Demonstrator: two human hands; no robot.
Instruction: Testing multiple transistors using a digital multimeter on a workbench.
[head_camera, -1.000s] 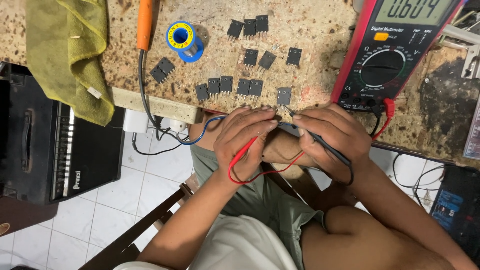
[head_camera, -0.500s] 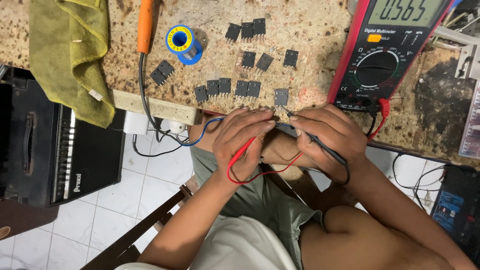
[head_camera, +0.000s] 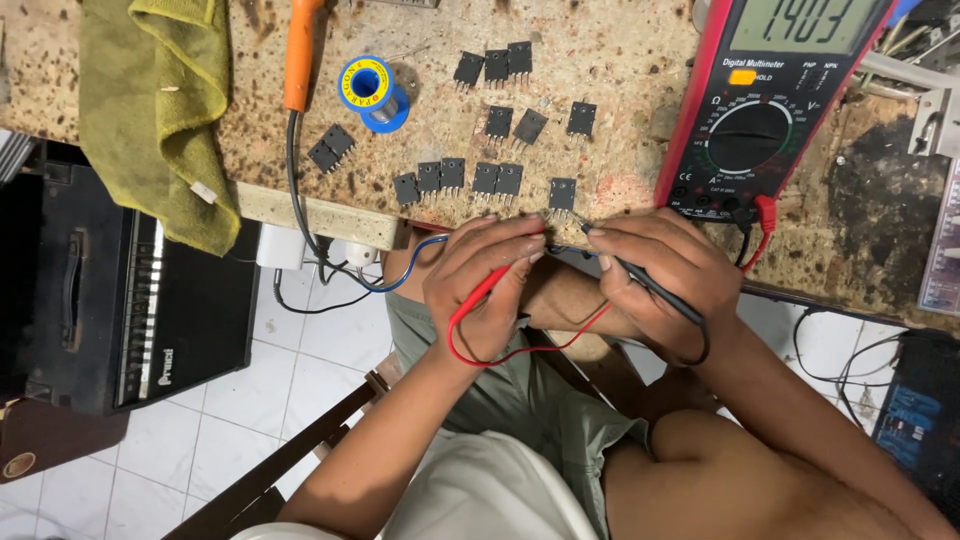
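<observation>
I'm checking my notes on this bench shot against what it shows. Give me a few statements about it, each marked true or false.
1. The left hand holds the red probe. True.
2. The right hand holds a soldering iron. False: it holds the black probe; the orange-handled iron lies on the bench.
3. Both probe tips meet at the black component nearest the bench edge. True.
4. The multimeter lies left of the green cloth. False: far to its right.

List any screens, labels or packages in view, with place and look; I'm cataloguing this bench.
Red-cased multimeter, bench top right: grey rectangular screen, black round dial.
Solder spool, bench centre-left: round blue reel with yellow ring label.
Small white tag, on the olive-green cloth hanging at left.
</observation>
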